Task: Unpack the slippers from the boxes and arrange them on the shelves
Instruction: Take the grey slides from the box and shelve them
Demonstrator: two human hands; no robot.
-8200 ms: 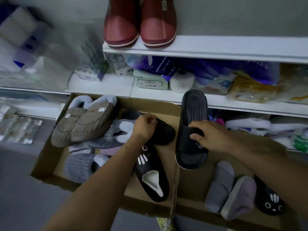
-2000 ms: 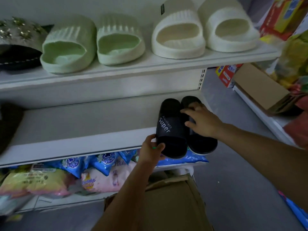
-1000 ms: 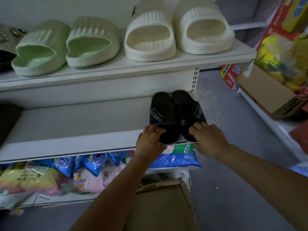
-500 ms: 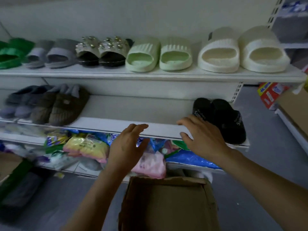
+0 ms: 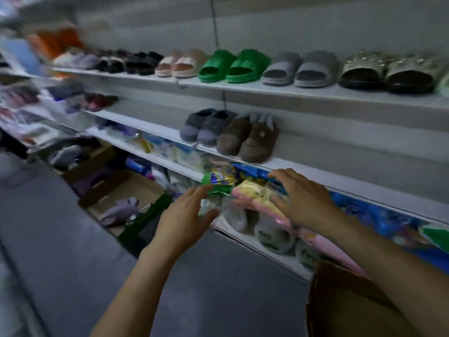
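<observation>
Dim, motion-blurred, wide-angle bowing at edges.

white shelves (image 5: 279, 92) lined with slippers (image 5: 234, 66)

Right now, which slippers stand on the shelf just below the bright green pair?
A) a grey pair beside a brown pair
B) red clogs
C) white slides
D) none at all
A: a grey pair and a brown pair stand side by side on the middle shelf, lower than the green pair.
</observation>
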